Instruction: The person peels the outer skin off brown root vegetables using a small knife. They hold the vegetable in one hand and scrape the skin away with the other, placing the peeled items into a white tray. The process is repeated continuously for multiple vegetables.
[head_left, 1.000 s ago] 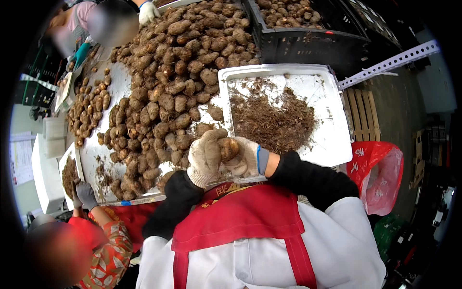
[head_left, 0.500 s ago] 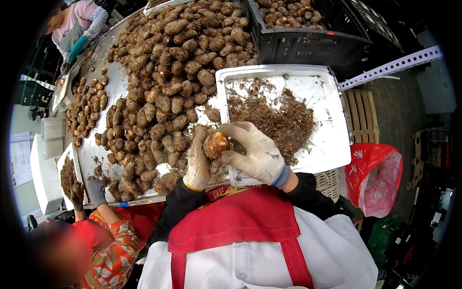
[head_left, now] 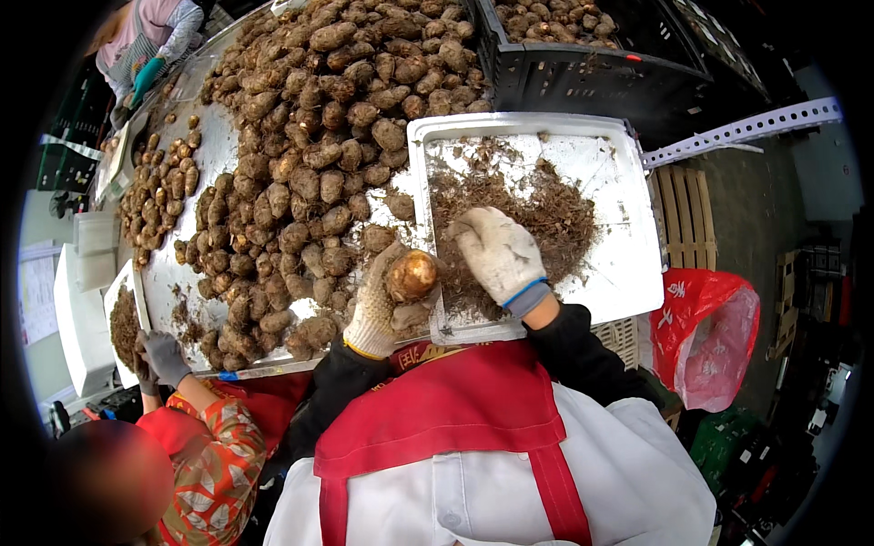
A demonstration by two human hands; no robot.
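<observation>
My left hand (head_left: 370, 314), in a dirty white knit glove, is wrapped round a brown taro (head_left: 412, 276), whose pale trimmed end faces up. To its right, my gloved right hand (head_left: 501, 259) is over the white tray (head_left: 626, 273), apart from the taro. Its fingers are curled together and point down toward the brown taro fibres (head_left: 555, 214) in the tray; whatever they hold, if anything, is hidden. A large heap of hairy taros (head_left: 300, 182) spreads over the metal table just left of the tray.
Black crates (head_left: 592, 82) with more taros stand behind the tray. Smaller, cleaner taros (head_left: 159, 191) lie at the left. A co-worker's grey-gloved hand (head_left: 166, 359) works at the lower left, another person (head_left: 150, 45) at the far left. A red bag (head_left: 696, 328) hangs at the right.
My right hand has left the taro and moved right over the tray, its fingers curling in. My left hand keeps hold of the taro, whose pale end now shows more fully.
</observation>
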